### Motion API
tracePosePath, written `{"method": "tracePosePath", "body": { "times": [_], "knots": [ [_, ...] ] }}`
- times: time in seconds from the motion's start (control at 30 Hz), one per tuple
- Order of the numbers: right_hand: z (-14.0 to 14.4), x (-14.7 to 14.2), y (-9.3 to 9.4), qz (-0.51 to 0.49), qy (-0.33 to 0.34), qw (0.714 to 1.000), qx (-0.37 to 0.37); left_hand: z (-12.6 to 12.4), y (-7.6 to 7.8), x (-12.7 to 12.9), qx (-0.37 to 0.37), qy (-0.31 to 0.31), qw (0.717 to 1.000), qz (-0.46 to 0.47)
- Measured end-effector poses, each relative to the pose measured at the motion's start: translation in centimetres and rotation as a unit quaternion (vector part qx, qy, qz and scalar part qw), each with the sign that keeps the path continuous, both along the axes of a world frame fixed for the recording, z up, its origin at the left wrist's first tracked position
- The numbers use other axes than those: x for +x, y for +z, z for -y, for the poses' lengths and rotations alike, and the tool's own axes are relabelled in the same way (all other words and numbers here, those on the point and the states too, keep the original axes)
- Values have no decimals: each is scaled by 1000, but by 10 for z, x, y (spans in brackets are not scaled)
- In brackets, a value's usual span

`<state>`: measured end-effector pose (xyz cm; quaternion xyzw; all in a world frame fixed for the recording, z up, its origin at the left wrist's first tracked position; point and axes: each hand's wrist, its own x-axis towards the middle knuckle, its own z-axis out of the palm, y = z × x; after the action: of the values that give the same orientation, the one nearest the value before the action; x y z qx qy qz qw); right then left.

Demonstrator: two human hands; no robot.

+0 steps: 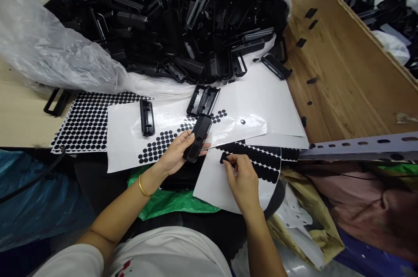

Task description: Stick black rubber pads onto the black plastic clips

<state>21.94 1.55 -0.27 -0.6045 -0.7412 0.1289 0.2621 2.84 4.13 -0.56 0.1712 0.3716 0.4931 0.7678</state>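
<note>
My left hand (pixel 176 154) is closed around a long black plastic part (pixel 203 128) with a carbon-fibre pattern and a dark round spot on its face. My right hand (pixel 242 177) pinches a small black sticker (pixel 224 157) at the left end of the rows on a white sticker sheet (pixel 214 185). Whether the sticker is fully off the sheet I cannot tell. Just beyond the held part, two black plastic frames (pixel 203 100) lie side by side. Another black part (pixel 147 117) rests on a white sheet (pixel 122 146) with scattered round black stickers.
A large heap of black plastic parts (pixel 176 20) fills the back, edged by clear plastic sheeting (pixel 75 55). Sheets of black dots (pixel 86 122) lie at left. A wooden board (pixel 346 63) stands at right, above a perforated metal strip (pixel 369 143). Green plastic (pixel 179 207) hangs below.
</note>
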Motion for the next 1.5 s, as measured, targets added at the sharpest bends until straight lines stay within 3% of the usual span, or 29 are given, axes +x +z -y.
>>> {"method": "tracePosePath", "body": {
  "times": [0.27,0.37,0.5,0.6,0.7,0.77,0.83,1.5],
  "knots": [
    [-5,-7,-25,61,-61,996,4,-8,-12,19,-21,7,999,-37],
    [-9,-6,-20,31,-63,997,-17,-8,-10,19,-28,8,999,-44],
    [-10,-3,3,-87,-47,992,-74,-7,-5,16,-35,12,999,-25],
    [-10,-9,18,-245,-34,956,-157,-3,0,11,-25,-4,1000,10],
    [-14,-24,23,-395,-17,882,-256,3,4,5,-8,-32,999,24],
    [-18,-35,23,-447,-6,844,-295,6,4,3,1,-45,999,20],
    [-22,-45,21,-467,0,829,-309,8,3,1,5,-51,999,15],
    [-22,-61,13,-434,-11,857,-279,13,6,-2,-2,-39,999,-17]
  ]
}}
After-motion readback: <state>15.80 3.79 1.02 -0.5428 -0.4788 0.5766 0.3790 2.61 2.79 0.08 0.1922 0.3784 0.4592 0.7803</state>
